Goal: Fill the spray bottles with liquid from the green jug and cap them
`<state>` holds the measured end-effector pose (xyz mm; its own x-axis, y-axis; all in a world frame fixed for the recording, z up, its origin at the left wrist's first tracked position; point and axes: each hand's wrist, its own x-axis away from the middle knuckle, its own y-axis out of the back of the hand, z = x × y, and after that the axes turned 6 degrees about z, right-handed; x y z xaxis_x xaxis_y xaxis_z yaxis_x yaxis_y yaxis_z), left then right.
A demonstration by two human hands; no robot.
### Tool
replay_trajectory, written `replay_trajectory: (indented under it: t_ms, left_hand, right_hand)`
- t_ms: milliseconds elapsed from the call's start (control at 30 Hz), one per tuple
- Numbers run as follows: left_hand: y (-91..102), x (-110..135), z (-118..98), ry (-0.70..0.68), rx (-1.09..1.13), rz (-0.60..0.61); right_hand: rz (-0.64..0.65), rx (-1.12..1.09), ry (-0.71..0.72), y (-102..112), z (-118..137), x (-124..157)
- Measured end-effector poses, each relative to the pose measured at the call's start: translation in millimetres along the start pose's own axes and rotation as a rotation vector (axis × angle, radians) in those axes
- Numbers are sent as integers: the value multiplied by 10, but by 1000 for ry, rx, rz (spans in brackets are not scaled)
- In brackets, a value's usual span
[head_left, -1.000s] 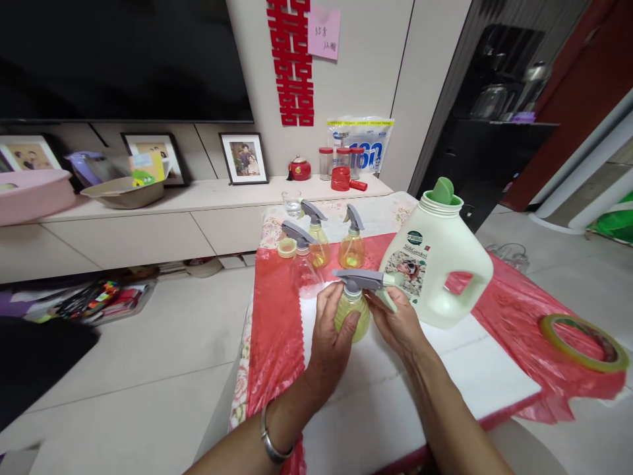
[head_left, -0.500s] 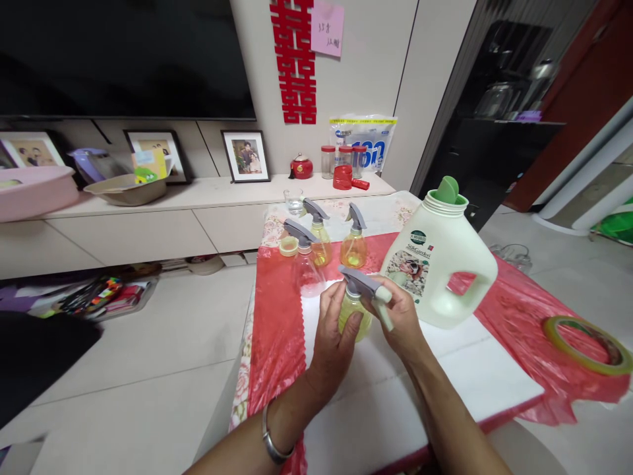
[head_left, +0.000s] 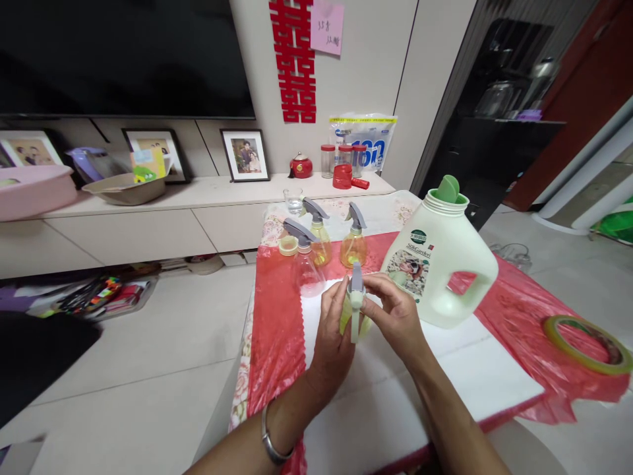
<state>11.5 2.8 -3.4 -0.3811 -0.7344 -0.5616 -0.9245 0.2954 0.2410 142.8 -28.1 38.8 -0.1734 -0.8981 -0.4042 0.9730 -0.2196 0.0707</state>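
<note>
My left hand (head_left: 332,340) is wrapped around the yellow-green body of a spray bottle (head_left: 364,327) above the white board. At its neck, my right hand (head_left: 395,315) grips the grey spray head (head_left: 356,282), whose nozzle and pale trigger face me. Behind my hands stand a clear spray bottle (head_left: 308,272) and two yellowish ones, one at the back left (head_left: 321,245) and another to its right (head_left: 353,249), all with grey heads. Close to my right hand is a large pale green jug (head_left: 445,257) with a green cap piece in its mouth.
Red plastic sheeting (head_left: 277,330) and a white board (head_left: 475,369) cover the table. A roll of tape (head_left: 554,333) lies at the right. A yellowish round lid (head_left: 288,246) and a drinking glass (head_left: 293,200) are at the far left corner. Behind runs a low cabinet (head_left: 212,191).
The spray head has turned on the bottle: its nozzle pointed to the right and now points towards me. My right fingers have shifted around the neck; my left hand has stayed put.
</note>
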Motion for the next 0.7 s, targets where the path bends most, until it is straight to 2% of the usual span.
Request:
replay_trajectory:
  t_ms: [133, 200, 267, 367, 500, 600, 700]
  left_hand:
    - [2, -8, -56, 73, 92, -34]
    - [4, -14, -63, 90, 117, -9]
    - [0, -4, -30, 99, 100, 14]
    - [-23, 44, 71, 113, 49, -44]
    - [-45, 91, 145, 151, 44, -84]
    - [-38, 68, 106, 158, 35, -85]
    - [-22, 26, 57, 112, 27, -59]
  right_hand:
    - [-49, 42, -17, -52, 5, 14]
    - [-73, 49, -34, -81, -7, 23]
    - [-88, 50, -39, -117, -22, 28]
    - [-95, 41, -32, -168, -27, 27]
    - [-34, 11, -51, -161, 12, 19]
    - [54, -27, -75, -101, 33, 12]
    - [52, -44, -92, -69, 5, 10]
